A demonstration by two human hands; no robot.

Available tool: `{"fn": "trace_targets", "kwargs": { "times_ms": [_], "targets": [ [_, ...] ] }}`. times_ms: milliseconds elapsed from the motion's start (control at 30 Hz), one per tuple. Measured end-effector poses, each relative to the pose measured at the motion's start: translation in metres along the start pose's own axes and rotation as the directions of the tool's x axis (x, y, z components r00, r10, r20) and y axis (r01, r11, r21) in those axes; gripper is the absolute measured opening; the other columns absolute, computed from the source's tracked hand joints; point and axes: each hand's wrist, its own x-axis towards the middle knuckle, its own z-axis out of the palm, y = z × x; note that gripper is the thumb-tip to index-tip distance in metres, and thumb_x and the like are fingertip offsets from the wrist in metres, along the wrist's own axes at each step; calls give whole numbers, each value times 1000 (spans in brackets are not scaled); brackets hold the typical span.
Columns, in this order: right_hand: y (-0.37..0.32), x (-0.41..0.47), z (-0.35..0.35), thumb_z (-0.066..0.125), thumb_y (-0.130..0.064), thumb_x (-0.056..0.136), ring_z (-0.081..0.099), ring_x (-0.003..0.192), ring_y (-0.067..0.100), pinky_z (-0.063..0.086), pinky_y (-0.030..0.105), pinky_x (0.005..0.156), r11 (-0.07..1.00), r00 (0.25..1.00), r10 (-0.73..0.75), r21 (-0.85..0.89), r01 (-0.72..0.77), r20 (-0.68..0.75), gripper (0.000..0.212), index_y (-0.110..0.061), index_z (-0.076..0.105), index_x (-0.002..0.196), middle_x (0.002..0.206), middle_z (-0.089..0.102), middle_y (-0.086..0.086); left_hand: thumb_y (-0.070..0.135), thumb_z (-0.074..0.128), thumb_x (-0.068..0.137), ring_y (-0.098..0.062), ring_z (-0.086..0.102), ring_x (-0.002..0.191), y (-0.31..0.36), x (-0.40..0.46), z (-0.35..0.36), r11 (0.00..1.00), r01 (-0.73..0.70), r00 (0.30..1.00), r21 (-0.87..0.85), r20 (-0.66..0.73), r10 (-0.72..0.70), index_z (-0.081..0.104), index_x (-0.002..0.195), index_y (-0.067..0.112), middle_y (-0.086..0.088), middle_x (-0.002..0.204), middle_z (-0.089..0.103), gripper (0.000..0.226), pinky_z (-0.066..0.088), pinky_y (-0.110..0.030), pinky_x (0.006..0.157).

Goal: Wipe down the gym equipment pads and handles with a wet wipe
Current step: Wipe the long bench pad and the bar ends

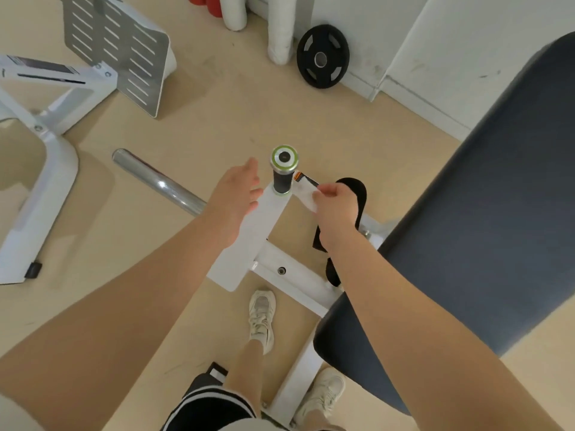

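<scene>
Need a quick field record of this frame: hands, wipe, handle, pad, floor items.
left hand: open, fingers extended, beside the handle, holding nothing
right hand: pinches the wipe
wipe: white, just right of the handle; contact unclear
handle: black grip, green-ringed cap, upright on white arm
pad: dark blue, right side
weight plate: black, leaning on wall
bar: chrome, left of the handle

A short black rubber handle grip (282,181) with a green-ringed chrome end cap stands upright on a white metal arm. Just right of it hangs a crumpled white wet wipe (306,195), apparently not touching it. A long dark grey padded bench cushion (485,213) slopes at right.
</scene>
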Motion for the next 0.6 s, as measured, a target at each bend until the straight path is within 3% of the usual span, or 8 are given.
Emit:
{"fn": "trace_targets", "kwargs": {
  "times_ms": [67,133,233,333,433,533,600],
  "targets": [
    [-4,18,21,55,-9,87,56,80,14,47,22,67,998,999,34,43,-35,15,25,-16,63,109,93,60,-1,50,44,90,-15,49,92,8,14,1,998,61,991,-8,116,-60,49,88,27,6,89,48,24,39,-28,90],
    [-4,28,38,61,-13,83,54,70,12,45,19,62,1000,996,19,22,-21,86,22,-18,69,103,85,62,-2,53,54,84,-13,51,99,8,23,1,998,41,973,51,223,-51,57,83,31,8,91,53,22,39,-26,95],
    [-2,26,37,61,-11,81,48,61,8,40,19,60,998,991,-35,51,29,127,21,-15,71,99,73,60,-4,45,67,75,-8,56,88,5,31,-2,990,-44,953,130,303,3,67,72,30,11,75,62,16,43,-27,99],
    [-4,10,19,58,-5,85,62,78,12,52,23,76,968,980,-120,239,80,159,21,-15,71,98,89,68,4,39,68,78,-5,59,88,9,35,-6,984,-80,947,162,320,24,68,77,28,21,63,65,11,44,-31,101],
    [-3,-8,13,54,-2,88,63,94,13,50,26,87,937,967,-207,316,151,151,29,-28,67,88,100,69,4,47,65,65,-7,60,105,15,36,-9,977,-76,934,199,357,0,70,84,26,16,83,70,29,41,-33,102],
    [7,-1,23,54,-5,89,62,95,12,48,27,88,953,965,-243,209,218,100,26,-24,70,95,100,70,3,49,64,64,-8,60,106,18,36,-10,970,-73,930,231,368,-18,70,83,26,14,85,71,30,41,-32,103],
    [8,12,32,54,-6,88,57,80,10,47,31,79,963,959,-265,86,257,103,22,-21,70,88,88,69,10,46,66,67,-8,60,106,17,37,-12,966,-84,929,245,370,-14,69,81,28,14,84,69,23,42,-31,101]
  ]
}}
